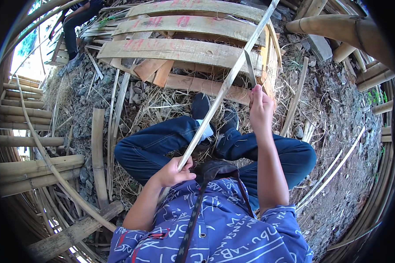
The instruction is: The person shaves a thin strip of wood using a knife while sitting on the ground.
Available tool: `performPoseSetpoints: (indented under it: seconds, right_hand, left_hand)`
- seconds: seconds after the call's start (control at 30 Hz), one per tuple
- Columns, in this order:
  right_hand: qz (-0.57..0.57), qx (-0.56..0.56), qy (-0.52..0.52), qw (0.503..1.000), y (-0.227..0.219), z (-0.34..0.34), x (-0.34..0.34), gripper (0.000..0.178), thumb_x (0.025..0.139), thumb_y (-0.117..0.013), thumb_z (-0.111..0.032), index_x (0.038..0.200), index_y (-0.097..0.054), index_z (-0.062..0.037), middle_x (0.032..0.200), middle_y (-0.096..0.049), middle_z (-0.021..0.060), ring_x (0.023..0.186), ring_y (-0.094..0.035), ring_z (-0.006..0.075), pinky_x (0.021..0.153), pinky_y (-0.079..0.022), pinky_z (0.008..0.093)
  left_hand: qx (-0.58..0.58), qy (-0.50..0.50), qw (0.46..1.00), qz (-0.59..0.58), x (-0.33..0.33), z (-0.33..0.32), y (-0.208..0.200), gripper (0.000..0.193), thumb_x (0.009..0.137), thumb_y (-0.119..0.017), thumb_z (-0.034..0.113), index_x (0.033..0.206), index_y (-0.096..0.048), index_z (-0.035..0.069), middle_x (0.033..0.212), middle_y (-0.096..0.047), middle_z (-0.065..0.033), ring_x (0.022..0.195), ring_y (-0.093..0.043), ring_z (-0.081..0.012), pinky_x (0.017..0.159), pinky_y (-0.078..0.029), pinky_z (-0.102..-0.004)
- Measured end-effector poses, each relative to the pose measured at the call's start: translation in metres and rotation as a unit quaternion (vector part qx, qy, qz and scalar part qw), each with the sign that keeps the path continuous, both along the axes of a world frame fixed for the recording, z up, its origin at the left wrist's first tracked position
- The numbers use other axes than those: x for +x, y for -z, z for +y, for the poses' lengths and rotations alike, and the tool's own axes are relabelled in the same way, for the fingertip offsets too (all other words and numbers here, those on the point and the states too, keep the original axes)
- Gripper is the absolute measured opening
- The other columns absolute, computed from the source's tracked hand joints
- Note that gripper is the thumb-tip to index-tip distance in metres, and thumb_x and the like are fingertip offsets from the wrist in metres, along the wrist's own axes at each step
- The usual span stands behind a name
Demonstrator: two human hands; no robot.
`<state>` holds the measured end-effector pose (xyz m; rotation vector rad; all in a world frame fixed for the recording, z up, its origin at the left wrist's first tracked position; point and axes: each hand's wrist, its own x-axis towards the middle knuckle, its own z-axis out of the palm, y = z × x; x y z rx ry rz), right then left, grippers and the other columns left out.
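Bamboo strip point(224, 90), one, pale, slanting from lower centre to the top edge, right of centre. Knife point(251, 70), one, upper right of centre, blade upward, tip overlapping the strip; contact cannot be told. Hands, two: left hand point(173, 172), lower centre, fingers closed round the strip, elbow bent, forearm angled inward; right hand point(262, 107), right of centre, clamped on the knife's handle, forearm stretched up the frame. Slats point(162, 49), three, top centre. Shoes point(201, 106), two, centre.

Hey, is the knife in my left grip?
No, your right grip holds the knife, while your left grip holds the long pale strip.
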<state>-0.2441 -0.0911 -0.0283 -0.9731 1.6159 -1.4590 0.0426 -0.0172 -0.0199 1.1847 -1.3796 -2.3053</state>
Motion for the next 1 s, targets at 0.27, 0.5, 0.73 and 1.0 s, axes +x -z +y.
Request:
performPoseSetpoints:
  seconds: [0.27, 0.5, 0.73, 1.0]
  right_hand:
    - [-0.140, 0.066, -0.183, 0.971, -0.006, 0.004, 0.010, 0.048, 0.099, -0.037, -0.045, 0.066, -0.040, -0.0113, 0.053, -0.029, -0.0073, 0.042, -0.023, 0.0037, 0.038, -0.018, 0.0225]
    - [-0.097, 0.103, -0.229, 0.963, -0.001, 0.007, 0.004, 0.047, 0.099, -0.038, -0.045, 0.067, -0.040, -0.0109, 0.053, -0.029, -0.0071, 0.042, -0.023, 0.0039, 0.038, -0.018, 0.0227]
    - [-0.185, 0.179, -0.308, 0.916, -0.004, 0.013, 0.009, 0.049, 0.099, -0.037, -0.048, 0.066, -0.038, -0.0111, 0.051, -0.027, -0.0064, 0.038, -0.021, 0.0051, 0.035, -0.017, 0.0233]
    - [-0.220, 0.155, -0.199, 0.942, -0.011, 0.007, 0.009, 0.049, 0.098, -0.042, -0.044, 0.064, -0.046, -0.0097, 0.051, -0.034, -0.0067, 0.038, -0.028, 0.0039, 0.035, -0.021, 0.0231]
  left_hand:
    - [0.022, -0.005, 0.999, -0.041, 0.008, 0.007, 0.002, 0.036, 0.073, -0.074, 0.010, 0.074, -0.038, 0.012, 0.067, -0.036, 0.0071, 0.057, -0.034, -0.0011, 0.051, -0.027, -0.0198]
    - [-0.014, 0.004, 0.999, -0.046, 0.005, 0.006, -0.001, 0.035, 0.073, -0.074, 0.010, 0.075, -0.039, 0.012, 0.066, -0.035, 0.0074, 0.056, -0.035, -0.0012, 0.050, -0.029, -0.0200]
    - [0.000, -0.006, 0.999, -0.039, 0.005, 0.007, 0.000, 0.035, 0.073, -0.074, 0.008, 0.076, -0.039, 0.012, 0.065, -0.035, 0.0077, 0.055, -0.034, -0.0006, 0.049, -0.028, -0.0199]
    - [-0.022, 0.003, 0.999, -0.035, 0.002, 0.005, -0.001, 0.036, 0.073, -0.074, 0.008, 0.076, -0.038, 0.012, 0.062, -0.033, 0.0080, 0.053, -0.033, -0.0007, 0.048, -0.026, -0.0199]
